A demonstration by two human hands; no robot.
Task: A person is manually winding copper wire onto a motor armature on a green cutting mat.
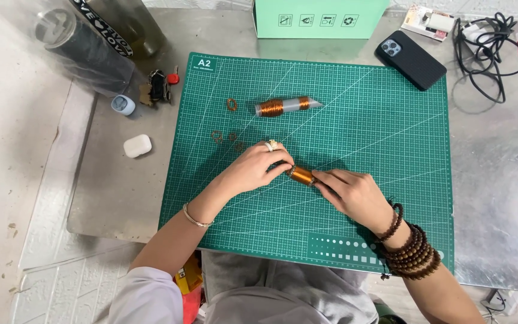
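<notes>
A small copper wire coil (301, 175) lies low over the green cutting mat (391, 138), held between both hands. My left hand (256, 168), with a ring on one finger, pinches its left end. My right hand (352, 192), with wooden bead bracelets at the wrist, grips its right end, where the tube under the coil is hidden. A second tube wound with two copper coils (284, 106) lies farther back on the mat. Several small wire loops (230, 135) lie left of the hands, and one (231, 104) sits beside the second tube.
A black phone (410, 59) lies at the mat's back right corner, a tangled black cable (487, 51) beyond it. A mint green box (319, 18) stands at the back. A white earbud case (137, 146), keys (159, 87) and dark bottles (85, 45) sit left on the metal table (493, 198).
</notes>
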